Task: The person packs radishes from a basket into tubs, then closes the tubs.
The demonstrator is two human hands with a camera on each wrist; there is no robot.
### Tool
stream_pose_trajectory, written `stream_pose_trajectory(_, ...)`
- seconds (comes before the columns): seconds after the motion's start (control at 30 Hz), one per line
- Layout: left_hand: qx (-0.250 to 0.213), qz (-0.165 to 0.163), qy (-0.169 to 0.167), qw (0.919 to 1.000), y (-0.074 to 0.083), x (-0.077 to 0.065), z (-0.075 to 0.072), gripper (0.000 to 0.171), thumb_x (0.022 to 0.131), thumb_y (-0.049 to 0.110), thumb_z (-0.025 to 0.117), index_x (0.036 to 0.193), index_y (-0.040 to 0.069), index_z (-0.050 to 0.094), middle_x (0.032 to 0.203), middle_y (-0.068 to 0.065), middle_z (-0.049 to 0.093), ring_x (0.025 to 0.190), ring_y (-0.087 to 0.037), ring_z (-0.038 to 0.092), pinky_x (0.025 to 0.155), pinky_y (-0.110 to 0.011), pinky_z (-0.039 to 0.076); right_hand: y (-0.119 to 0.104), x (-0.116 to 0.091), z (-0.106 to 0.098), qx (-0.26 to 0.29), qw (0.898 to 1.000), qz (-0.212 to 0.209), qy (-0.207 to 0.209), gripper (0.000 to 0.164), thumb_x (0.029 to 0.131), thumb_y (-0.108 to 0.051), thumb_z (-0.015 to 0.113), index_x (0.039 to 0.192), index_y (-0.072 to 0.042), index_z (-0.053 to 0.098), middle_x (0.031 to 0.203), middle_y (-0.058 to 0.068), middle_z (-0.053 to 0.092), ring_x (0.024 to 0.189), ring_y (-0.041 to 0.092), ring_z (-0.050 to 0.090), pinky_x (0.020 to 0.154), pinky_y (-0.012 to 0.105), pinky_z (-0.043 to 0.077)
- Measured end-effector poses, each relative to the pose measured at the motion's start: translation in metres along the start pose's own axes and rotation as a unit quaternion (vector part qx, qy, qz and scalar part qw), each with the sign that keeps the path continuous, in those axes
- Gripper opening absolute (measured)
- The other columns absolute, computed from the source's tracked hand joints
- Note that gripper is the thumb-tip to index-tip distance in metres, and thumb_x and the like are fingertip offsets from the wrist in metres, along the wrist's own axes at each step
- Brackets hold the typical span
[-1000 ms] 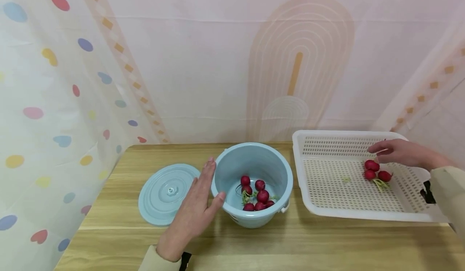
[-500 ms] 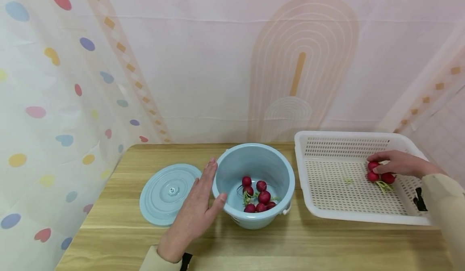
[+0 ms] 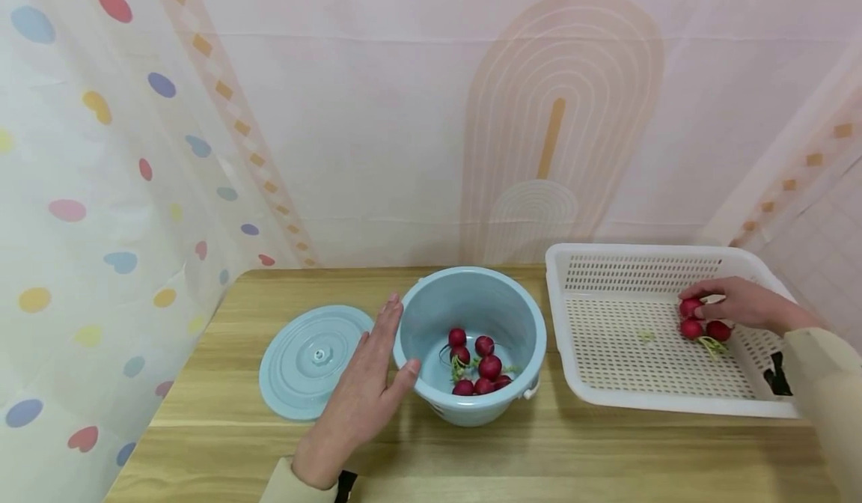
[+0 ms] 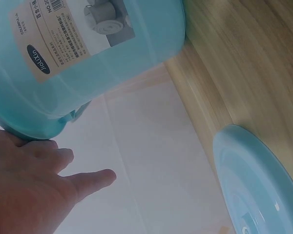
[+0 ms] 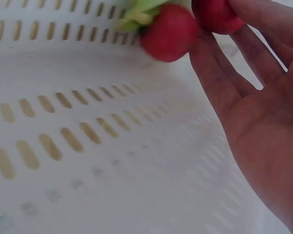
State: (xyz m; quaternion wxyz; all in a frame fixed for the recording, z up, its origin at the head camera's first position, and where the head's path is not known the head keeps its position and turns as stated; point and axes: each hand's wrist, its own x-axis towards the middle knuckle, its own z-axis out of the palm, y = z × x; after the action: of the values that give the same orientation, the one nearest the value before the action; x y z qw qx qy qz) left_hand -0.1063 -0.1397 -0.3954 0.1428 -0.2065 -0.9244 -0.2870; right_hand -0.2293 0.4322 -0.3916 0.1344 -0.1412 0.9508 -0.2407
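My right hand (image 3: pixel 744 305) reaches into the white plastic basket (image 3: pixel 584 392) and pinches a red radish (image 3: pixel 690 308) between thumb and fingers. Right below it lie two more radishes (image 3: pixel 717 330), one with green stems. In the right wrist view the held radish (image 5: pixel 216 13) shows between the fingertips, with a second radish (image 5: pixel 171 33) beside it. My left hand (image 3: pixel 364 379), fingers straight, rests against the left side of a light blue bucket (image 3: pixel 471 411). Several radishes (image 3: pixel 489 367) lie on the bucket's floor.
A round blue lid (image 3: pixel 296 364) lies on the wooden table (image 3: pixel 202 413), left of the bucket and partly behind my left hand. A small green leaf scrap (image 3: pixel 646 335) lies in the basket. A patterned cloth (image 3: pixel 377 136) hangs behind the table.
My right hand has come down and slightly left onto the radishes in the basket, and its fingers have closed on one. The left hand keeps its place at the bucket.
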Motion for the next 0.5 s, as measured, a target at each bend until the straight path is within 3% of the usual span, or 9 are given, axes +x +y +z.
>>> stream_pose_trajectory(0.17,0.001,0.0,0.002,1.0,0.0,-0.001,0.0,0.075,0.105,0.037,0.055,0.166,0.01,0.02,0.173,-0.001,0.016,0.157,-0.027,0.023,0.118,-0.066,0.028,-0.013,-0.006,-0.009,-0.009,1.0,-0.008,0.019,0.035,0.096,-0.008,0.071,0.128,0.006,0.068,0.117,0.019,0.071,0.096,0.016,0.064,0.073,0.025,0.052)
stream_pose_trajectory(0.37,0.001,0.001,-0.001,1.0,0.001,0.0,0.0,0.075,0.105,0.037,0.054,0.166,0.009,0.02,0.173,-0.006,0.017,0.157,-0.027,0.022,0.118,-0.066,0.028,-0.033,-0.016,-0.021,-0.004,0.999,-0.019,0.044,0.033,0.099,-0.009,0.069,0.129,0.006,0.067,0.12,0.018,0.069,0.105,0.025,0.065,0.073,0.024,0.054)
stream_pose_trajectory(0.5,-0.002,0.0,-0.004,1.0,0.002,0.001,0.0,0.075,0.106,0.039,0.052,0.166,0.009,0.02,0.173,-0.005,0.017,0.157,-0.026,0.021,0.118,-0.066,0.027,-0.048,-0.023,-0.026,0.005,0.996,-0.037,0.075,0.031,0.099,-0.01,0.07,0.127,0.003,0.068,0.122,0.016,0.069,0.095,0.009,0.068,0.072,0.021,0.054)
